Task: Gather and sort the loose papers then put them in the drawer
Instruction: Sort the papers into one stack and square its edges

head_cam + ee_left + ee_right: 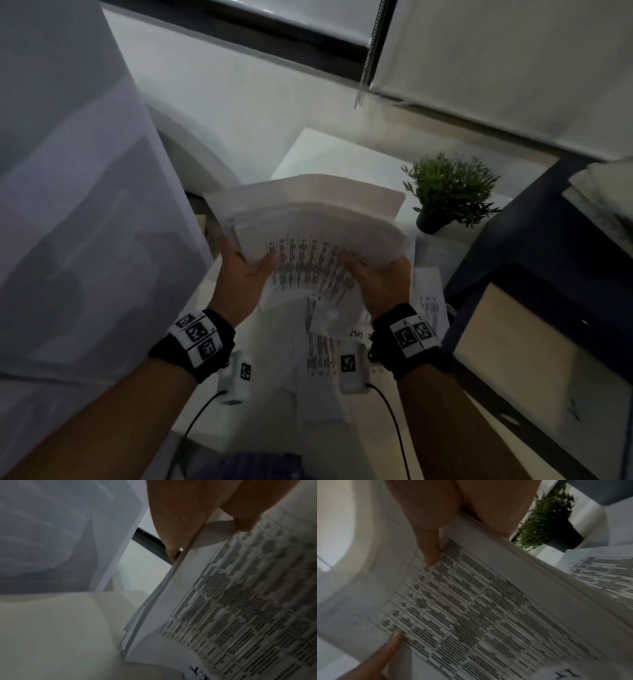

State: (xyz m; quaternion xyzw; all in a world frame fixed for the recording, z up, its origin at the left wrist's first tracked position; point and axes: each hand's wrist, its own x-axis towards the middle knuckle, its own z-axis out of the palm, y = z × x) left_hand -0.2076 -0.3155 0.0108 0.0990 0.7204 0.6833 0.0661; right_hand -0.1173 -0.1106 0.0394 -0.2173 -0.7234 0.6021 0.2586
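Observation:
A thick stack of white printed papers (pixel 315 233) is held above the desk, its top sheet showing a table of dark text. My left hand (pixel 245 270) grips the stack's left edge, thumb on top. My right hand (pixel 375 274) grips its right edge, thumb on the print. In the left wrist view my thumb pinches the paper stack (pixel 240 615) at its edge. The right wrist view shows the printed top sheet (pixel 479 608) with both thumbs on it. More loose printed sheets (pixel 325 346) lie on the desk below the stack.
A small potted green plant (pixel 452 192) stands on the desk at the right, also seen as the plant (pixel 546 520). A dark shelf unit with light wooden panels (pixel 534 342) stands to the right. A sheer curtain (pixel 75 205) hangs at the left.

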